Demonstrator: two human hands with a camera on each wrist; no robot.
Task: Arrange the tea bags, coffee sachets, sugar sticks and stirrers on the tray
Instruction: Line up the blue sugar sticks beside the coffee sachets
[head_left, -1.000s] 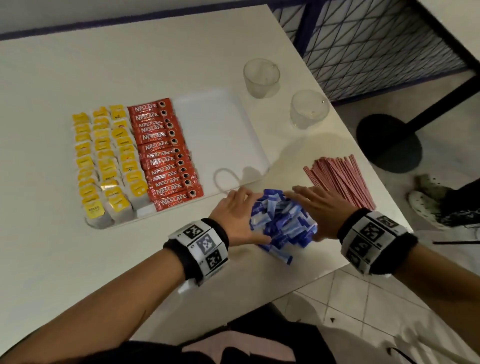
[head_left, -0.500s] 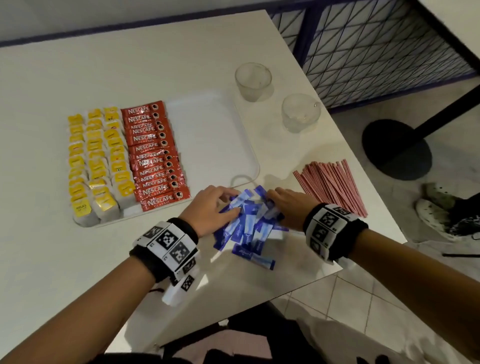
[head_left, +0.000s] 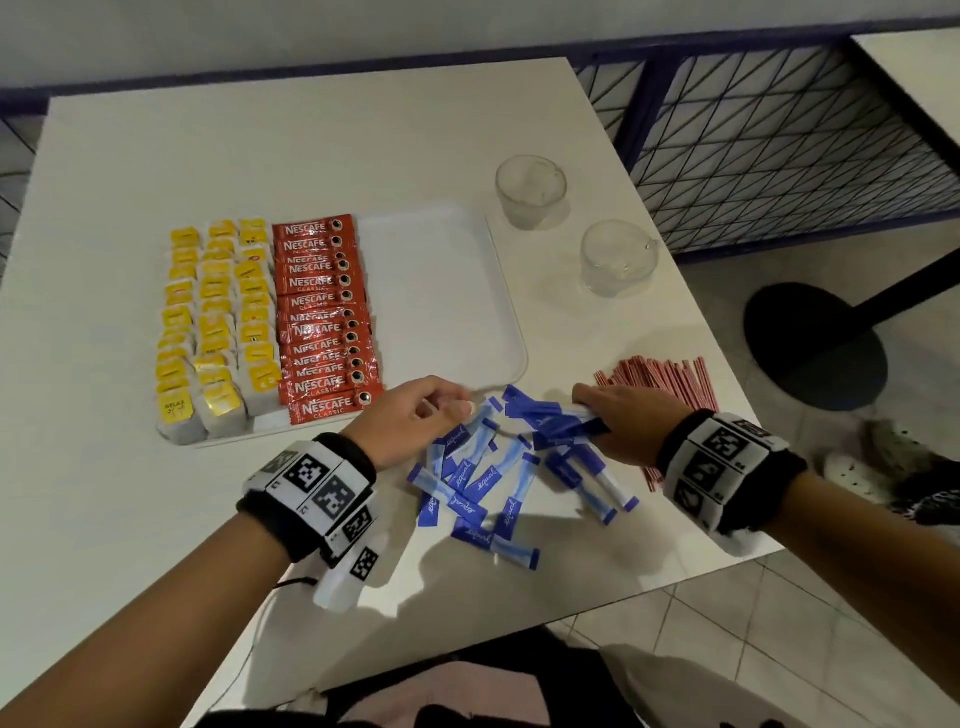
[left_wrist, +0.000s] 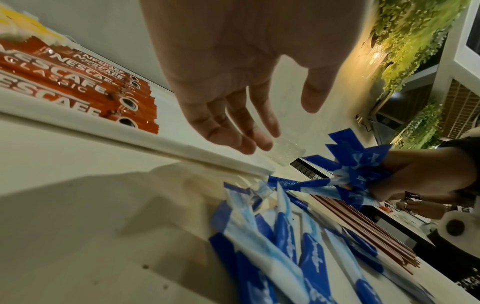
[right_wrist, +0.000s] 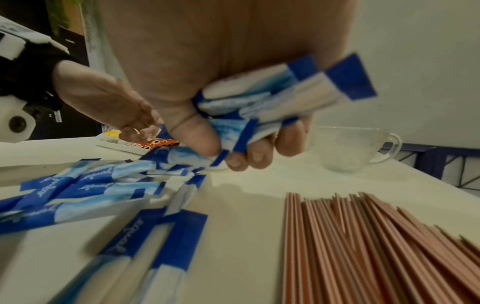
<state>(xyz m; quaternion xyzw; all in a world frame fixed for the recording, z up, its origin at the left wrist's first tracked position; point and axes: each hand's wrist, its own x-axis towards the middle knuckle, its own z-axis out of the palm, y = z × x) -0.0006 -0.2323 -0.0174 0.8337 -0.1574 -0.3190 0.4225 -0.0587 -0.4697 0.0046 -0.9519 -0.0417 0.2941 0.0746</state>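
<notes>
A white tray holds rows of yellow tea bags on its left and red coffee sachets beside them; its right half is bare. Blue-and-white sugar sticks lie scattered on the table in front of the tray. My right hand grips a bunch of sugar sticks just above the pile. My left hand hovers at the pile's left edge near the tray's front rim, with its fingers loosely extended and nothing in them. Red stirrers lie to the right of my right hand.
Two clear glass cups stand on the table right of the tray. The table's front edge runs close behind the sugar pile, with tiled floor below. A blue wire-mesh frame stands beyond the right edge.
Both hands have parted over the sugar pile. The right hand has gathered a bunch of sticks and lifted them; the left hand has let go and moved toward the tray's rim. The pile has spread out.
</notes>
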